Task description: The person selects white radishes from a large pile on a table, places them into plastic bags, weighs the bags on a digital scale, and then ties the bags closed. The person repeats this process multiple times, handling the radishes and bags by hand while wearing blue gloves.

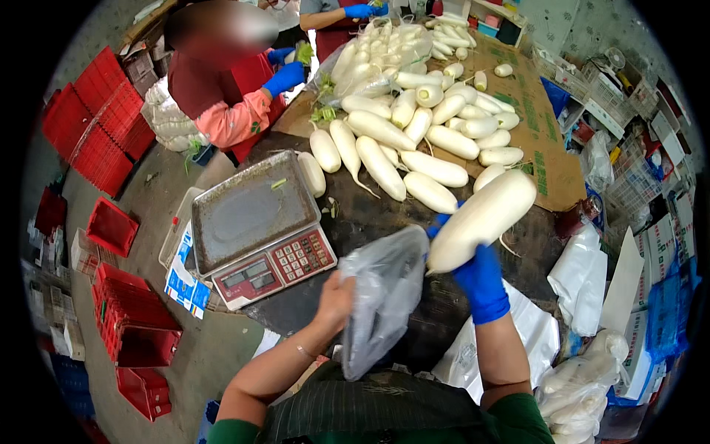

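My bare left hand [336,300] is closed on the edge of a clear plastic bag [381,296], which hangs down in front of my apron. In my right hand [481,285], which wears a blue glove, is a large white radish [484,218]; it is tilted, its lower end beside the mouth of the bag. Part of the gloved fingers is hidden behind the radish. Beyond both hands, a heap of white radishes [436,174] covers the far part of the table. To the left of the bag stands a weighing scale [259,222] with a bare metal pan.
Brown cardboard [551,166] lies under the heap's right side. White plastic bags [580,277] sit at the table's right edge. Across the table, a co-worker in blue gloves [285,78] holds something with green leaves. Red crates [137,314] stand on the floor at left.
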A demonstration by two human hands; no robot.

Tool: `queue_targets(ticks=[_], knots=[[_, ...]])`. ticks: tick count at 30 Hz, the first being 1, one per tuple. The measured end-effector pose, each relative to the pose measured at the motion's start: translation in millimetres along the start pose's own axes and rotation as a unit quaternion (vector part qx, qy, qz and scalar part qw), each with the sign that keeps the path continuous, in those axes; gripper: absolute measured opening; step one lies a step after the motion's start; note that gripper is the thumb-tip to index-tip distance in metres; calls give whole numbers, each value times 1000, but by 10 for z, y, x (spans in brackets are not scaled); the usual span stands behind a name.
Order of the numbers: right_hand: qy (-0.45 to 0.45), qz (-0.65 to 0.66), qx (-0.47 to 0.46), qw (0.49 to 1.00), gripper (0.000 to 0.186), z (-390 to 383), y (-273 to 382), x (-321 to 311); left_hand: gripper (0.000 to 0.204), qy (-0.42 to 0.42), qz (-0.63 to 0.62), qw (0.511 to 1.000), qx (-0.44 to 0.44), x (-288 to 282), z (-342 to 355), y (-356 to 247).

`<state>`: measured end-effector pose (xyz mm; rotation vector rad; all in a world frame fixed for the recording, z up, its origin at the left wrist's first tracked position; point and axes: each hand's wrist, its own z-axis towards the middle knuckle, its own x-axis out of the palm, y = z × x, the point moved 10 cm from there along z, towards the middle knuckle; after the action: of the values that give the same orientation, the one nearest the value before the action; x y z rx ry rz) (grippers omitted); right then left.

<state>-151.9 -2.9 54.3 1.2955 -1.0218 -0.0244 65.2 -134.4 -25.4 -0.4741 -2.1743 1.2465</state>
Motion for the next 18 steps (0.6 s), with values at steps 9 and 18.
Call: queue_targets(ticks=[9, 18], knots=[[350, -587, -18, 729, 62, -424, -642, 260, 16, 8, -19, 1000, -22, 68, 382, -454], [-87, -830, 16, 551, 78, 1667, -109, -752, 16, -5, -67, 983, -173, 364, 347, -134]])
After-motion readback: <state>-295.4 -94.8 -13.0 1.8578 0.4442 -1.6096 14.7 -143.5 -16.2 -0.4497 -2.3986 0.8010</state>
